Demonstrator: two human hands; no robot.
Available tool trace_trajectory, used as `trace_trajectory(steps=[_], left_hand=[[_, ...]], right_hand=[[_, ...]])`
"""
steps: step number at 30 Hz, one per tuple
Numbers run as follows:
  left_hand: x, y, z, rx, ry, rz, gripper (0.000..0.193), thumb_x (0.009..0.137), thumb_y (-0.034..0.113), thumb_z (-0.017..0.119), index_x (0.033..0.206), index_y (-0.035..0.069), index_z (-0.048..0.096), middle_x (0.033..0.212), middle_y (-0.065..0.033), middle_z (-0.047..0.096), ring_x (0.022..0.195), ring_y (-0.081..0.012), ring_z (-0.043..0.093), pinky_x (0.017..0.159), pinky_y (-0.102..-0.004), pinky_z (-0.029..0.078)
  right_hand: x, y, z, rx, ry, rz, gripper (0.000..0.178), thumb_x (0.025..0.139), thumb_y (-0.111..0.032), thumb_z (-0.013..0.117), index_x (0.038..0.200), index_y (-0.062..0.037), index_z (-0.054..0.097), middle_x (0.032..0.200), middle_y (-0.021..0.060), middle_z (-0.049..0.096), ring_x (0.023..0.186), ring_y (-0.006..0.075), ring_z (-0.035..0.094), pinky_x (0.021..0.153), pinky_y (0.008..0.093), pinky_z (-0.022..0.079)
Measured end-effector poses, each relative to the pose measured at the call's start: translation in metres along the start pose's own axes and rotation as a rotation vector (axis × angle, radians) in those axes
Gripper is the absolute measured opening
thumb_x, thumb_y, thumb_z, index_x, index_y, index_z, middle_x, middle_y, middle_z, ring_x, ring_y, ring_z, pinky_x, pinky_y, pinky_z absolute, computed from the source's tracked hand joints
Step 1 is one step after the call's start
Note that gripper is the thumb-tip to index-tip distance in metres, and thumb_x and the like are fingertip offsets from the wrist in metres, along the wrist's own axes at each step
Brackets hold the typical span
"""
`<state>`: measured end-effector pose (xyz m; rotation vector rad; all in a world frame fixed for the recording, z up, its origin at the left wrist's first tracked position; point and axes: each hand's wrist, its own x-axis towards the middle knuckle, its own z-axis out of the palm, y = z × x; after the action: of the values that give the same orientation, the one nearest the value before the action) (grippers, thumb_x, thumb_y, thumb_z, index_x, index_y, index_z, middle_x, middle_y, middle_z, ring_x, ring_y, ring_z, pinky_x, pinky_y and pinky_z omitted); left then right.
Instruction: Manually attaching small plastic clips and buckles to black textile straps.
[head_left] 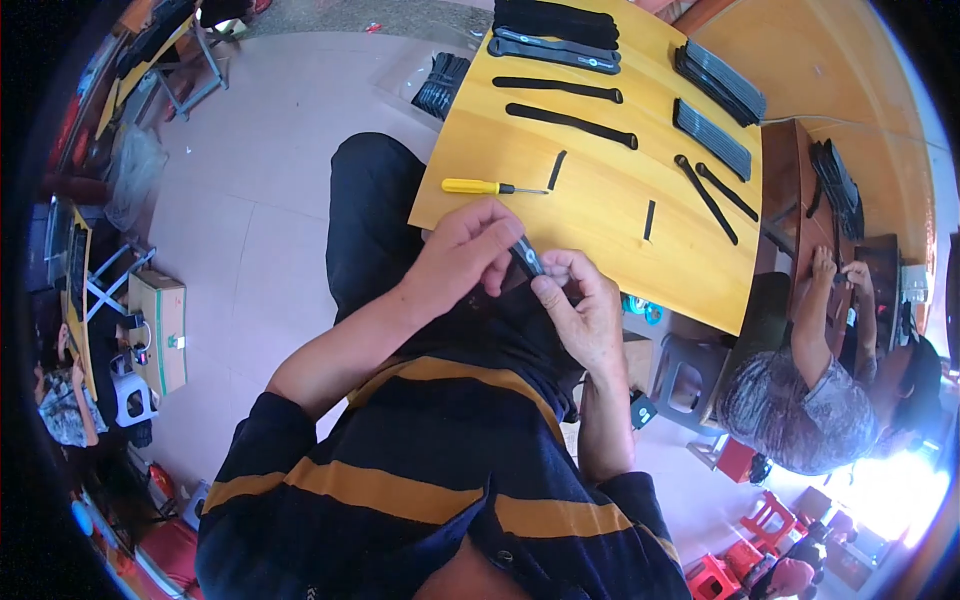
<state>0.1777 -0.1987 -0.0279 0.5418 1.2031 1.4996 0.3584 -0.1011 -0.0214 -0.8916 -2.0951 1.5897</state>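
Both hands are in front of my lap, just off the near edge of the yellow wooden table [600, 220]. A short stretch of black strap [526, 257] with a small light mark on it runs between them. My left hand [468, 243] pinches its upper end between thumb and fingers. My right hand [582, 302] grips the lower end, and the fingers hide part of it. Beyond my left hand lies a yellow-handled screwdriver [472, 186]. Two long black straps [570, 125] lie farther off, and short black strips [557, 170] are on the tabletop.
Stacked black straps [556, 25] sit at the far edge; more stacks [712, 138] lie at the right, near two loose straps [706, 200]. A clear bin of black straps [440, 88] stands left of the table. Another person [810, 400] works at the right, beside a grey stool [683, 380].
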Motion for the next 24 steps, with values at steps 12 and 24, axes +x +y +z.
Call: trace_trajectory(steps=[12,24], left_hand=[[0.029,0.003,-0.024,0.958,0.236,0.542,0.029,0.094,0.019,0.067,0.119,0.005,0.061,0.093,-0.0086,0.065,0.08,-0.023,0.063,0.072,-0.0352,0.052],[0.046,0.005,-0.06,1.621,0.112,0.537,0.017,0.09,0.018,0.066,0.101,0.005,0.062,0.101,-0.0124,0.063,0.099,-0.0312,0.064,0.081,-0.0429,0.055]], right_hand=[[0.033,0.017,-0.022,-0.599,0.234,-0.289,0.016,0.098,-0.011,0.059,0.108,-0.0035,0.069,0.098,0.0183,0.069,0.093,0.038,0.068,0.081,0.0452,0.054],[0.041,0.027,-0.026,-0.623,0.215,-0.294,0.013,0.096,-0.009,0.063,0.106,-0.0042,0.07,0.09,0.0169,0.064,0.087,0.0364,0.065,0.079,0.0433,0.053]])
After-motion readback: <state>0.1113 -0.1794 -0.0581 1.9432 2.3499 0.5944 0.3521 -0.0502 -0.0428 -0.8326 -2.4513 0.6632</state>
